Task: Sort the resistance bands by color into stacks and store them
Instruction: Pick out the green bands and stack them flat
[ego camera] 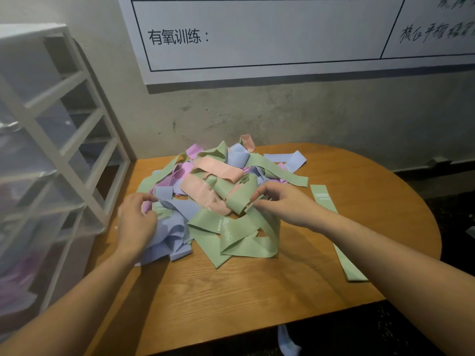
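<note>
A tangled pile of resistance bands (218, 186) in green, blue, pink and purple lies on the round wooden table (257, 291). My left hand (135, 222) lies on the pile's left side, fingers curled around a blue band (169, 235). My right hand (280, 204) pinches a looped green band (240, 196) at the pile's middle. One flat green band (341, 253) lies apart on the right, partly under my right forearm.
A white plastic drawer unit (51, 140) stands at the table's left, against the wall. A whiteboard (270, 34) hangs on the wall behind. A blue band (288, 340) lies on the dark floor below the table's front edge.
</note>
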